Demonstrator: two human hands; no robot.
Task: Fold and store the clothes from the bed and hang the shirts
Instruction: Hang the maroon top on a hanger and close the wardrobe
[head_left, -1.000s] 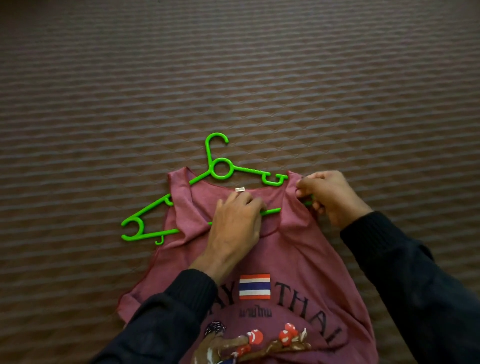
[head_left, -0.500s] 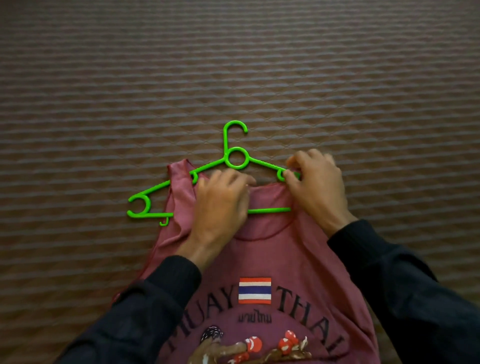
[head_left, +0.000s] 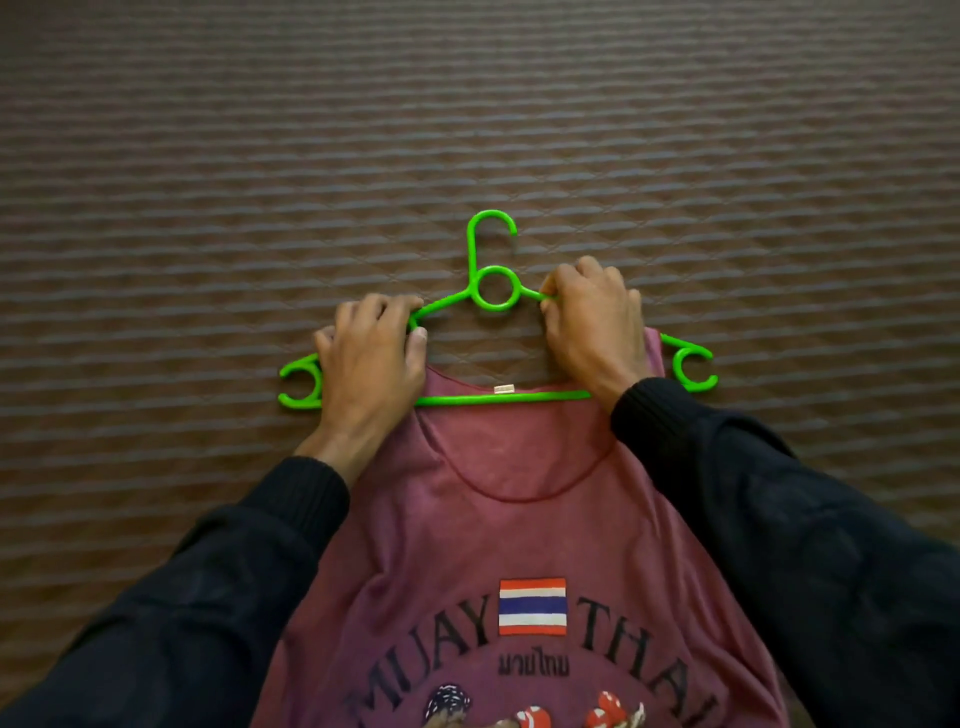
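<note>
A faded red sleeveless shirt (head_left: 519, 530) with a flag and "MUAY THAI" print lies flat on the bed. A bright green plastic hanger (head_left: 493, 291) sits level inside its neck, hook pointing away from me, both hooked ends sticking out past the shoulders. My left hand (head_left: 371, 358) grips the left shoulder strap over the hanger's left arm. My right hand (head_left: 592, 325) pinches the right strap against the hanger's right arm, near the centre ring. The straps themselves are mostly hidden under my hands.
The brown quilted bedspread (head_left: 467, 130) with a striped diamond pattern fills the whole view around the shirt. My dark sleeves (head_left: 779, 519) cover the shirt's lower sides.
The hanger has turned from tilted to level and slid fully into the shirt. Its right end now pokes out past the right strap. Both hands moved up onto the shoulders.
</note>
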